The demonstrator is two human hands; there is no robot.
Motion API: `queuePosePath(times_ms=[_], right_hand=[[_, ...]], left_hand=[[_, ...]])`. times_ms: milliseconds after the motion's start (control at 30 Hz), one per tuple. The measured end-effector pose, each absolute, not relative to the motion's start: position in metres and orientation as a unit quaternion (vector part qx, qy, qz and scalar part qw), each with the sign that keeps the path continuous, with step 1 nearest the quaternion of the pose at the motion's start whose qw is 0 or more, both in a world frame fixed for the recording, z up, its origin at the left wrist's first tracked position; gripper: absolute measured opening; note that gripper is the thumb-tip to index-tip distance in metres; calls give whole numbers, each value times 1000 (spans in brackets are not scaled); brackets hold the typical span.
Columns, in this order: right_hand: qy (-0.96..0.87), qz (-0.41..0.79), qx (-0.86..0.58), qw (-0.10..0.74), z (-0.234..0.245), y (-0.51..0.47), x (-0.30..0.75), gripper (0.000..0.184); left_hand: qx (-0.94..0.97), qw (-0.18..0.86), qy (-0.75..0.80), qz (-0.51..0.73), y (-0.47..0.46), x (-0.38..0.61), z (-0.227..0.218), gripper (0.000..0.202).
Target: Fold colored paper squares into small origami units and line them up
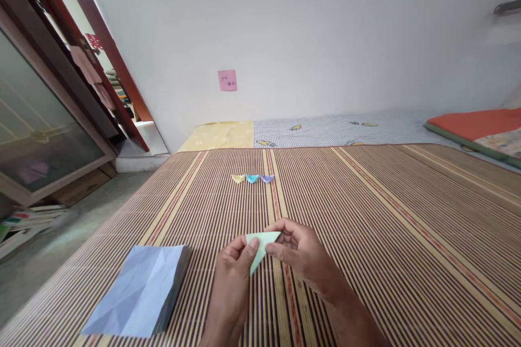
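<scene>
A pale green paper triangle (262, 247), folded flat, is held up just above the striped mat. My left hand (235, 265) pinches its left side, the thumb lying on the front face. On the other side, my right hand (299, 252) grips the right part between thumb and fingers. Farther out on the mat, three small folded paper pieces stand in a row: a yellow one (238, 178), a turquoise one (252, 178) and a purple one (267, 178).
A thick stack of creased blue paper sheets (138, 290) lies to the left of my hands. The striped mat (366, 249) reaches to patterned bedding (317, 131) along the wall. A pink note (227, 80) sticks to the wall. Folded orange bedding (480, 127) lies at the right.
</scene>
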State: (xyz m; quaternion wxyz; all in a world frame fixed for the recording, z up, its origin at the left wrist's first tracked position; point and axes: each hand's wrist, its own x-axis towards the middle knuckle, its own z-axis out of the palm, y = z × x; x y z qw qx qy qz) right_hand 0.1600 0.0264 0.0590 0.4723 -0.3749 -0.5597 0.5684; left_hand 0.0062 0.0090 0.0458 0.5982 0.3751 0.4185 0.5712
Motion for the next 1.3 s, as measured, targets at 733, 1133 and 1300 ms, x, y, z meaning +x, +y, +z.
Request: queuePosePath(times_ms=[733,1133,1300], right_hand=[[-644,439,-403,480,62,24,162,37],[-624,499,-395,453,58,20,142,22],[-666,480,-404,404,56,18,138,23]], left_hand=[[427,616,416,515,7,-1,61,19],[336,585,405,617,8,2,55,22],[235,643,379,623,13,0,55,25]])
